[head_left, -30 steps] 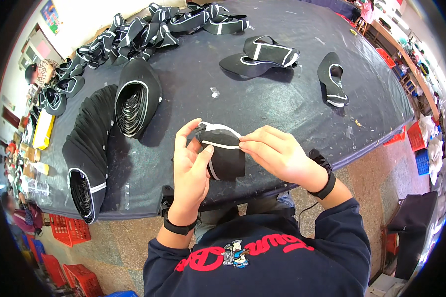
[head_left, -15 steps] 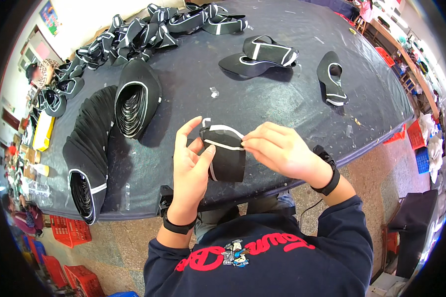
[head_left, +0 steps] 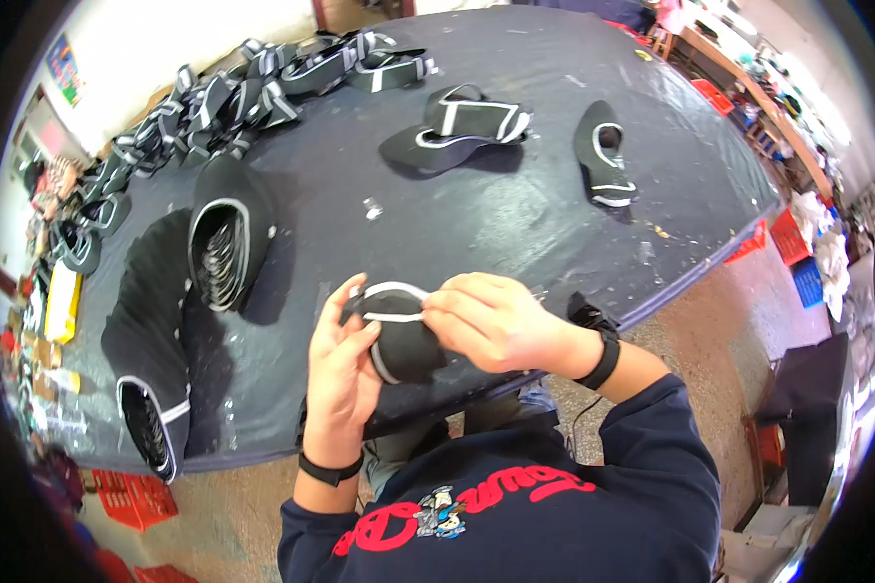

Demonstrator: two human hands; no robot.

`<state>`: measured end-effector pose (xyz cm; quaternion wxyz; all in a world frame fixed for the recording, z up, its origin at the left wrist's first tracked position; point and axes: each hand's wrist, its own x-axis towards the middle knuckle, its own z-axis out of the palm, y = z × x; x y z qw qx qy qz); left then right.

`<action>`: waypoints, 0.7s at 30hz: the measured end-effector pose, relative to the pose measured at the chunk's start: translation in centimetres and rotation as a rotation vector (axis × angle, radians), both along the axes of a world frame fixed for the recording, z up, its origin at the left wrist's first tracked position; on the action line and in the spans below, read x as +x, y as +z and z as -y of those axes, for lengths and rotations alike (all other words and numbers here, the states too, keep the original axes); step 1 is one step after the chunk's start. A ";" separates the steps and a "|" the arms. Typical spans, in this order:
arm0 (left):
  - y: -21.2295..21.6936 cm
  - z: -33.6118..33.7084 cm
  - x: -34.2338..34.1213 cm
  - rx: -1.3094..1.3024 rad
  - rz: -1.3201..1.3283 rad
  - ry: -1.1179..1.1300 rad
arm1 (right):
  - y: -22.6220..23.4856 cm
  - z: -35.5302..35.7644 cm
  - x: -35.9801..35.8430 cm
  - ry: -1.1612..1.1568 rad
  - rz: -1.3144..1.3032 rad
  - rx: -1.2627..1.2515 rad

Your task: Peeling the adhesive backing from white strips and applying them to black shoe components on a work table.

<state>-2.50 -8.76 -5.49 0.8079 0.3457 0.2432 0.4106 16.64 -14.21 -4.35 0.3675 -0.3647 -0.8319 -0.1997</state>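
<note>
Between my hands, above the near part of the table, is a black shoe upper (head_left: 408,352) with white edging round its opening. My left hand (head_left: 343,374) grips its left end, thumb pressed near the white strip and index finger raised at the rim. My right hand (head_left: 486,323) pinches the right side of the white edging between thumb and fingertips. What lies under the right fingertips is hidden. To the left, a long row of nested black uppers (head_left: 144,330) lies close to another nested stack (head_left: 231,189) with its white-edged opening facing me.
The dark-covered table (head_left: 496,228) carries a heap of black, white-edged pieces (head_left: 214,107) at the far left. Two overlapping pieces (head_left: 437,141) lie farther off, and a single one (head_left: 608,160) stands to the right. Red baskets (head_left: 131,496) are on the floor below the left edge.
The view has shifted, so the table things appear farther left. The upper is tilted more between my hands, and my right hand covers more of its right side.
</note>
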 end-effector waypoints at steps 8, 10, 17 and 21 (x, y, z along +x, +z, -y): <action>0.5 0.3 0.3 -0.015 -0.002 -0.025 | -0.3 0.7 0.3 0.033 -0.096 -0.118; 0.7 0.4 0.5 -0.010 -0.002 -0.046 | -0.4 1.0 0.1 -0.009 -0.041 -0.092; 0.5 0.6 0.3 0.047 -0.033 -0.037 | 0.3 0.6 1.0 0.072 -0.066 -0.170; 0.8 0.7 0.2 0.064 -0.041 -0.025 | 0.5 0.7 1.2 0.131 -0.284 -0.346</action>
